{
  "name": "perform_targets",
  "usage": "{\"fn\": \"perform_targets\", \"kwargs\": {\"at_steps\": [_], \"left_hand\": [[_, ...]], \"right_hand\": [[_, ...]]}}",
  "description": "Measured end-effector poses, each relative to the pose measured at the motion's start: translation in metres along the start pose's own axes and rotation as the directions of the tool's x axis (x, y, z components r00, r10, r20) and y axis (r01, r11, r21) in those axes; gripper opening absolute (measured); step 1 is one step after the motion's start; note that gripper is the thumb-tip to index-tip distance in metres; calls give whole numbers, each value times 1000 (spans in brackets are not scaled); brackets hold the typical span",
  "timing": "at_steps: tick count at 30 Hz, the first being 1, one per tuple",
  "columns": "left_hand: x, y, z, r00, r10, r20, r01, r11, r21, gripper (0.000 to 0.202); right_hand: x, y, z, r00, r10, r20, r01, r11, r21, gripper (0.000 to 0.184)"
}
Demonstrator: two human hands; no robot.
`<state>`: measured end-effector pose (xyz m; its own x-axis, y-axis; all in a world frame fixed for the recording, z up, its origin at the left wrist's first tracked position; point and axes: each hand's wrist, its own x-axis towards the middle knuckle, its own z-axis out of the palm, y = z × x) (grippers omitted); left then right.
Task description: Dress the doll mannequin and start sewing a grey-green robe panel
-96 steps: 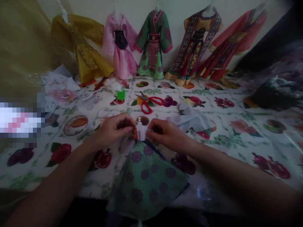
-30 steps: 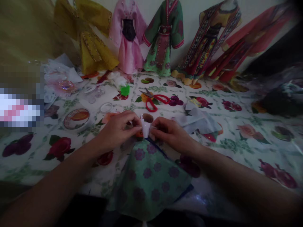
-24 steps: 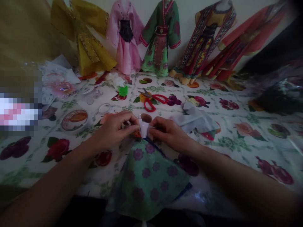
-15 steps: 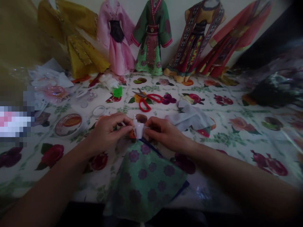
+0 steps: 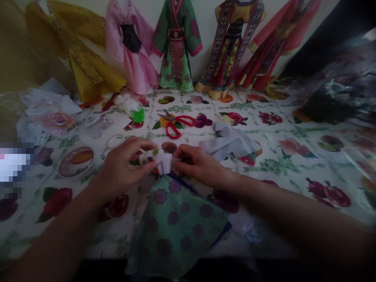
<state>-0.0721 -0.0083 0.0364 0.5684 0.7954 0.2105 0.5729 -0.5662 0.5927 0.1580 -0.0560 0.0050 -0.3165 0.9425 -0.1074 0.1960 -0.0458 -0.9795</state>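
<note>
A small white bodice form point(image 5: 164, 162) stands upright on top of a green skirt point(image 5: 176, 223) printed with purple flowers and edged in dark blue. My left hand point(image 5: 123, 169) pinches a white strip reaching left from the form, and an orange scrap point(image 5: 154, 170) shows below those fingers. From the other side, my right hand point(image 5: 195, 161) holds the form with its fingertips. The fingers hide part of the form's waist.
A floral tablecloth point(image 5: 264, 172) holds red-handled scissors point(image 5: 175, 125), a green cap point(image 5: 138, 115), grey fabric scraps point(image 5: 232, 143), a round dish point(image 5: 76, 161) and a clear ring point(image 5: 115, 141). Miniature costumes point(image 5: 176, 47) stand along the wall. Plastic wrappings point(image 5: 48, 113) lie at the left.
A white strip now spreads left from the form under my left fingers, and less orange shows. My left hand has moved slightly left. The whole scene has shifted left and up in view.
</note>
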Motion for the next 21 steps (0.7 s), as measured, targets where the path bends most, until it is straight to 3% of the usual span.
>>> {"fn": "perform_targets", "kwargs": {"at_steps": [3,7,12,16,21], "left_hand": [[-3,4,0,999,-10,-38,14,996,89,24],[-8,12,6,997,-17,74,6,990,139,35],[-14,20,13,988,-83,133,51,972,228,35],[-17,19,16,981,-91,169,50,972,231,24],[-19,19,17,991,-26,131,5,987,161,8]], "right_hand": [[0,0,0,1000,14,-14,-13,1000,17,15],[-2,-3,-1,1000,21,-15,-22,999,-33,14],[-6,-9,-1,1000,7,9,-5,984,-179,7],[-8,-11,1,999,-20,-26,13,973,-230,8],[-9,-9,5,997,-72,-39,62,974,-219,8]]}}
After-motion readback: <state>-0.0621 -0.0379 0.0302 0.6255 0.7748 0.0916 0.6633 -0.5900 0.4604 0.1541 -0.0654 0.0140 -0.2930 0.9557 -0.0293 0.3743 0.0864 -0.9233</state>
